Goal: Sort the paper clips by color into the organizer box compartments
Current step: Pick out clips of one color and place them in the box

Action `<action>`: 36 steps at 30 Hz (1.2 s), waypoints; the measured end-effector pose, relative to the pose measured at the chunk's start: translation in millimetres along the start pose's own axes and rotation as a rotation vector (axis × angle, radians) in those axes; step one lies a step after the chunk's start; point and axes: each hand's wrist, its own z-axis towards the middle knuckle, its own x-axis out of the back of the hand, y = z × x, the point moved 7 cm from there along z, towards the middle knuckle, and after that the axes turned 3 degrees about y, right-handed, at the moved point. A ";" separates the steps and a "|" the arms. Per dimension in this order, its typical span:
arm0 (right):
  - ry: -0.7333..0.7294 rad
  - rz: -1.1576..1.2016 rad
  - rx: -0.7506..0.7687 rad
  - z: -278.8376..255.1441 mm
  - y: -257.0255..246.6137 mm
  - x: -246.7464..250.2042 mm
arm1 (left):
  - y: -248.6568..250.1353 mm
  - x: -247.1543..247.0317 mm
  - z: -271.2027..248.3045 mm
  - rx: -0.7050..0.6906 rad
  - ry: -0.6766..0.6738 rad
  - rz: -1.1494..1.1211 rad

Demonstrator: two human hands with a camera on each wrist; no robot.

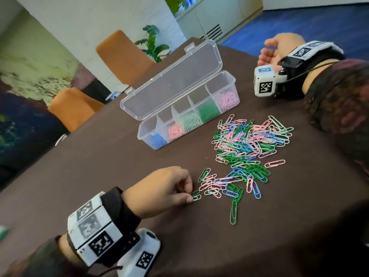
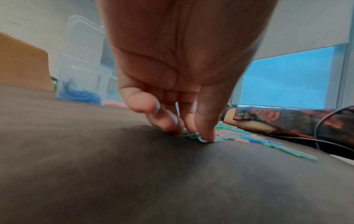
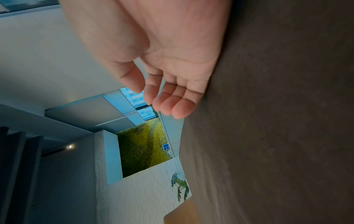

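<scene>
Paper clips [image 1: 251, 148]: coated wire in pink, dark green, light green and blue, heaped loose on the brown table [image 1: 119, 176], near the organizer box [image 1: 179, 116]. Box: clear plastic, lid open, 5 compartments in 1 row holding blue, pink, light green, dark green and pink clips. Left hand [image 1: 159, 188] pinches 1 green clip [image 1: 195, 195] between thumb and fingertips at the heap's edge. Right hand [image 1: 277, 50] rests on the table, fingers loosely curled, holding nothing. 2 orange chairs [image 1: 121, 56] stand behind
</scene>
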 end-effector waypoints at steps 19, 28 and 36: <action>0.040 -0.053 0.042 2.8 -2.7 2.8 | -0.4 2.6 45.6 0.108 -0.041 -0.172; 0.052 -0.045 0.035 1.6 -3.1 2.8 | -7.1 7.4 46.7 0.127 0.006 -0.495; 0.053 -0.028 0.034 -0.1 -3.5 1.5 | 6.2 6.2 38.1 0.023 -0.045 -1.427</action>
